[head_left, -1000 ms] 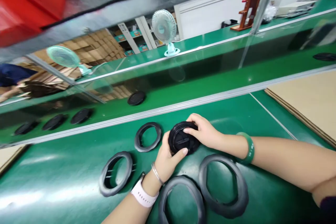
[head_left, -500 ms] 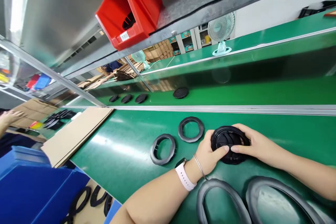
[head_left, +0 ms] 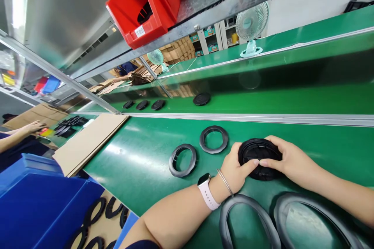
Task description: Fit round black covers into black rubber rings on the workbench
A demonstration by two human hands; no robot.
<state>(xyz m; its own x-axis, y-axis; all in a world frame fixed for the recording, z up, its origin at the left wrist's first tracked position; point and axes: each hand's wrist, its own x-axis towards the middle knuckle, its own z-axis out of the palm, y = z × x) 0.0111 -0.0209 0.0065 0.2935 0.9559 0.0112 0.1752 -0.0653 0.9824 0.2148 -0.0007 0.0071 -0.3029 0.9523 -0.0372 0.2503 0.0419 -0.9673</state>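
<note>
A round black plastic cap (head_left: 257,149), its face ribbed, sits low over the green bench between my two hands. My left hand (head_left: 237,169) is wrapped round its left edge, and my right hand (head_left: 288,158) grips the opposite side. Both thumbs nearly meet on the front of the cap; the fingers behind it are hidden. To the left lie two small dark rubber rings, one nearer (head_left: 173,163) and one farther back (head_left: 203,140). Two bigger grey-black rings, the left one (head_left: 224,221) and the right one (head_left: 279,218), lie close to me, partly cut off.
Behind a metal rail, several black caps (head_left: 201,99) rest on a green belt. Flat cardboard (head_left: 90,144) lies at left, beside a blue bin (head_left: 43,202). Overhead, a red bin (head_left: 163,0) sits on a shelf. A co-worker's hand (head_left: 33,127) is at far left.
My thumbs have shifted slightly lower on the cap, and its face shows at a slightly different tilt. The view has moved a little. The co-worker's hand at far left has moved rightward.
</note>
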